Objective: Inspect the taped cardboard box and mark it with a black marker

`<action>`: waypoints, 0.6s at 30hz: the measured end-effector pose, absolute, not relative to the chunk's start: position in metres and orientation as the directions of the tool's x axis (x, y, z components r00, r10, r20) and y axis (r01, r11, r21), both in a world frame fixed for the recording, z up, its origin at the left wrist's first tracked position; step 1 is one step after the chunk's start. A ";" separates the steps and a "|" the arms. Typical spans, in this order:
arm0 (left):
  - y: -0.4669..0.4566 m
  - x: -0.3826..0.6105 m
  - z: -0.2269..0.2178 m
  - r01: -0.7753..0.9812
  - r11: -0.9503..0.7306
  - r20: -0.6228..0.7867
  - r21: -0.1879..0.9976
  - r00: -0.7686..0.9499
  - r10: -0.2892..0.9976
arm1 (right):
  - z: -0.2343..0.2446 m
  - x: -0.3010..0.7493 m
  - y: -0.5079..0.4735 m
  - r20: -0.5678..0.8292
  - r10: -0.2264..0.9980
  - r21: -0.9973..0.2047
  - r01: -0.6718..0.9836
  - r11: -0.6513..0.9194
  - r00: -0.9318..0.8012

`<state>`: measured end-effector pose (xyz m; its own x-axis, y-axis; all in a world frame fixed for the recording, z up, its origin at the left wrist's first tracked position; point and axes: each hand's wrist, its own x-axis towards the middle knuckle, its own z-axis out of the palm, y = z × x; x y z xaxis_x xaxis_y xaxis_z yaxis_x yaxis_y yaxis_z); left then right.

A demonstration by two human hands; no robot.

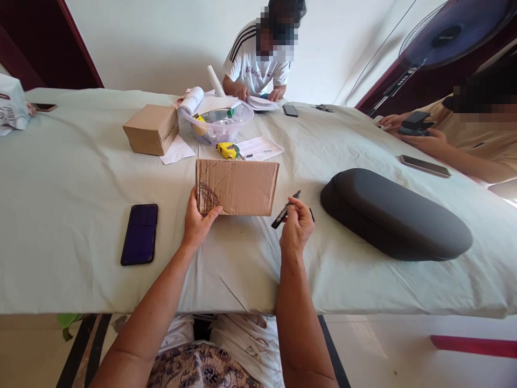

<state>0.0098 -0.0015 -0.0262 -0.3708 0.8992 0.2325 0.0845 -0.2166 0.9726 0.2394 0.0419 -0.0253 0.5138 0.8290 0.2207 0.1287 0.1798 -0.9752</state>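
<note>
My left hand (198, 218) grips the left end of a brown cardboard box (246, 187), thumb on its near face. Dark curved pen lines are drawn on that face's left part, and thinner lines run along its top. To the right of the box, my right hand (298, 223) is closed around a black marker (281, 215), held apart from the cardboard. A dark piece, perhaps the marker's cap, shows at the right edge of that hand. Just behind the box lie a yellow tape measure (228, 150) and a printed sheet (260, 149).
A dark oblong case (398, 215) lies at right, a phone (139, 234) at left. Farther back stand another cardboard box (147, 129) and a plastic basin (220, 132) of odds and ends. One person (258, 70) sits opposite with papers; another (476, 129) at right holds a dark object.
</note>
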 end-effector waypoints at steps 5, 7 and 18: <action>-0.003 0.013 -0.026 0.102 -0.194 0.217 0.976 -0.321 0.922 | -0.013 0.222 0.036 0.256 0.834 -0.895 -0.208 0.396 0.488; -0.005 0.014 -0.025 0.126 -0.191 0.222 0.973 -0.310 0.924 | -0.011 0.214 0.031 0.349 0.821 -0.873 -0.161 0.460 0.453; -0.004 0.023 -0.029 0.195 -0.216 0.268 0.957 -0.306 0.914 | -0.019 0.164 -0.004 0.705 0.692 -0.657 0.226 0.719 -0.154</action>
<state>0.0230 -0.0039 -0.0285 -0.3057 0.9135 0.2682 0.1945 -0.2159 0.9569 0.1635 -0.0036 -0.0188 -0.1544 0.6924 0.7048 0.2256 0.7192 -0.6571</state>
